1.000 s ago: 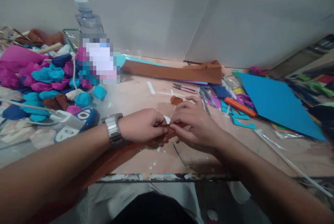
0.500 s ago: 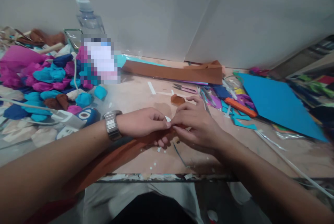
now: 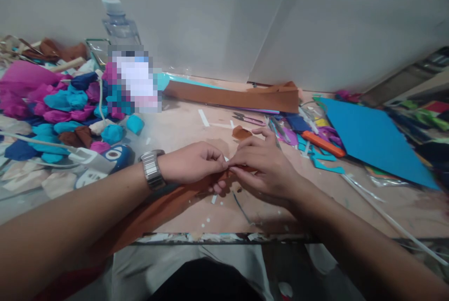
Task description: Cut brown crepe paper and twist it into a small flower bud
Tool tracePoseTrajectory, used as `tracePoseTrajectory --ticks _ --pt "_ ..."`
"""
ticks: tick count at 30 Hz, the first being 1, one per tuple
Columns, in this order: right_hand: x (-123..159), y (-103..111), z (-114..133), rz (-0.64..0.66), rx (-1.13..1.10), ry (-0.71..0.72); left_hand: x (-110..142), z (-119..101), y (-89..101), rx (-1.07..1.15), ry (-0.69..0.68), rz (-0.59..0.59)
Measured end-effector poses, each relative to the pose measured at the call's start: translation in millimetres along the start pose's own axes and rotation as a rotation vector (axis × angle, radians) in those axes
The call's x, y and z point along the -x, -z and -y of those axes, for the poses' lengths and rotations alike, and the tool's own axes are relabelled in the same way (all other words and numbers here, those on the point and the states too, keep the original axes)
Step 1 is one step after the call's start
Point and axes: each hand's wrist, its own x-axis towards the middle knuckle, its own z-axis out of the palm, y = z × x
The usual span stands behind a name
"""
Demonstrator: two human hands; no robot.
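A long strip of brown crepe-like paper (image 3: 150, 214) runs from under my left forearm up to my fingers. My left hand (image 3: 196, 163), with a metal watch (image 3: 153, 169) on its wrist, is closed on the strip's far end, thumb pressed down on it. My right hand (image 3: 261, 163) meets it there, its thumb and fingertips pinching the same end. A small white bit shows between the fingertips; what it is I cannot make out. Just beyond my right fingers lies a small brown curled piece (image 3: 242, 132) on the table (image 3: 182, 132).
At left are a heap of coloured paper bundles (image 3: 66, 99), a white charger (image 3: 91, 159) and a clear bottle (image 3: 121, 29). Along the wall lies a folded brown sheet (image 3: 231, 96). Thread snips (image 3: 249, 119), an orange cutter (image 3: 323, 144) and a blue sheet (image 3: 372, 139) are at right.
Both hands stay together at the strip's end, with only small shifts of the fingers. The small brown piece beyond them has moved slightly right and sits at a different angle.
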Motion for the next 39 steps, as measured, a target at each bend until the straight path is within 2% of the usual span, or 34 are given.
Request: tracePoseTrajectory --ticks 6,9,12,17,22,28,36,39 --pt "-0.6 0.4 1.3 -0.005 -0.007 -0.028 -0.6 3.2 1.1 -0.096 -0.061 -0.038" --pt "-1.2 0.5 2.0 0.000 -0.015 -0.045 1.6 0.8 -0.1 -0.350 -0.137 -0.099" --pt "-1.4 0.2 2.1 -0.002 -0.013 -0.045 5.2 -3.7 -3.4 -0.636 -0.204 -0.213" --pt "-1.4 0.5 1.9 0.016 0.003 -0.051 10.2 -8.7 -10.8 -0.917 -0.274 -0.318" --pt "-0.8 1.2 2.2 0.060 -0.029 -0.092 11.3 -6.9 -13.9 -1.129 -0.304 -0.339" --pt "-0.5 1.8 2.3 0.106 -0.058 -0.099 8.8 -5.5 -11.4 -1.349 -0.298 -0.272" --pt "-2.2 3.1 6.7 0.203 -0.050 -0.110 6.6 -2.8 -13.2 -1.454 -0.333 -0.274" --pt "-2.0 3.9 6.2 0.199 -0.061 -0.120 6.5 -2.8 -13.5 -1.433 -0.335 -0.289"
